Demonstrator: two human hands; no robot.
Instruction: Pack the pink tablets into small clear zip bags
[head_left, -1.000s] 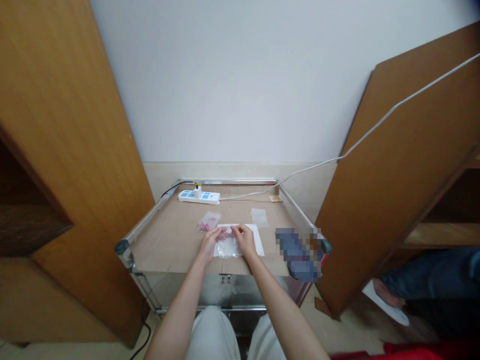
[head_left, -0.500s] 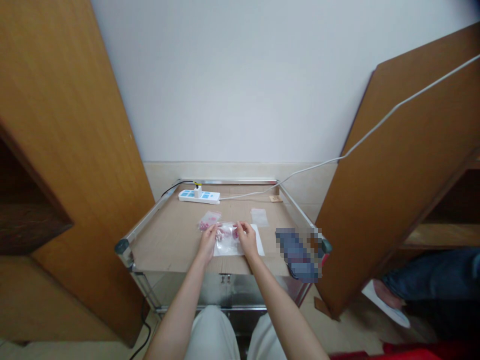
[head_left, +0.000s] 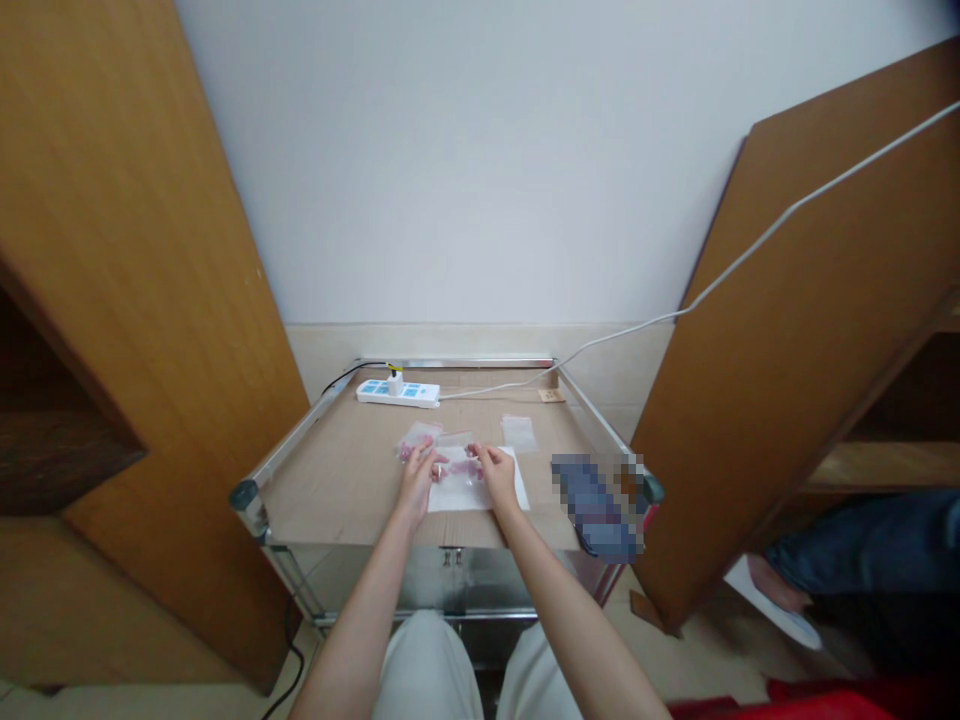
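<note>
My left hand (head_left: 418,482) and my right hand (head_left: 495,472) pinch opposite sides of a clear plastic zip bag (head_left: 457,465) holding small pink pieces. The bag lies over the far part of a white sheet (head_left: 472,497). Just beyond my left hand lies a second clear bag (head_left: 417,438) with pink pieces in it. A smaller clear bag (head_left: 519,433) lies flat beyond my right hand, and no contents show in it. The hands partly hide the first bag's edges.
The cardboard-covered top of a metal cart (head_left: 337,480) carries a white power strip (head_left: 397,393) at the back. A blurred blue object (head_left: 596,505) lies at the right edge. Open wooden doors (head_left: 795,330) flank the cart. A second person's leg (head_left: 862,555) is at the right.
My hands have moved apart and farther from me. The clear bag between them has shifted up the white sheet and now lies flatter.
</note>
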